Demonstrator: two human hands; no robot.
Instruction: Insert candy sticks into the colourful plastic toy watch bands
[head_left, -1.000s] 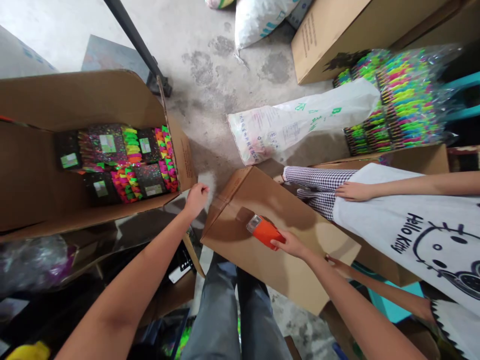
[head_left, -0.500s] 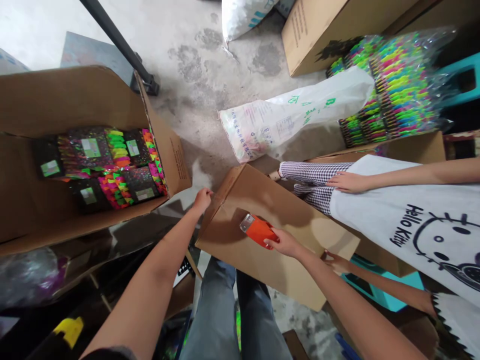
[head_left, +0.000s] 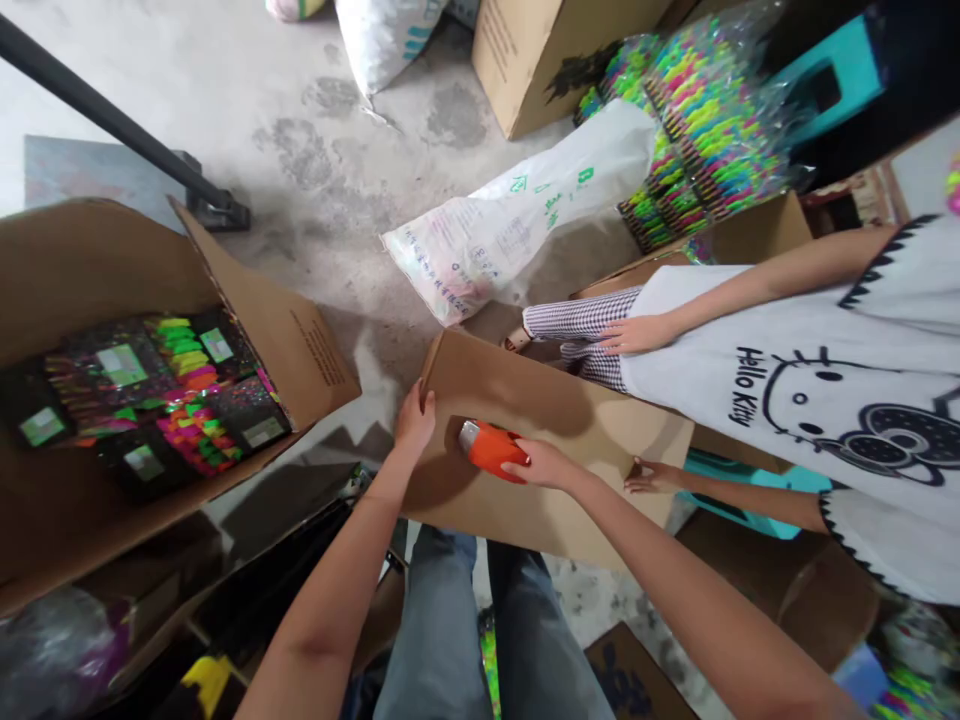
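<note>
A closed brown cardboard box (head_left: 570, 510) lies in front of my legs. My left hand (head_left: 415, 422) grips its left edge, the thumb on the near face. In my right hand (head_left: 541, 464) is an orange tape dispenser (head_left: 495, 452) with a shiny metal front end pointing left, held over the top of the box. Whether its front touches the cardboard I cannot tell. A co-worker's hand (head_left: 654, 477) rests at the box's right end; that person's other hand (head_left: 637, 335) lies on their leg.
At left stands an open carton (head_left: 315, 350) holding packs of bright items (head_left: 199, 425). A white sack (head_left: 480, 250) lies on the floor beyond the box. Bagged colourful items (head_left: 697, 120) are piled at upper right. A black metal leg (head_left: 112, 110) stands upper left.
My left hand has moved from beside the box's far left corner onto its edge. The tape dispenser has shifted slightly left over the box. The view has turned.
</note>
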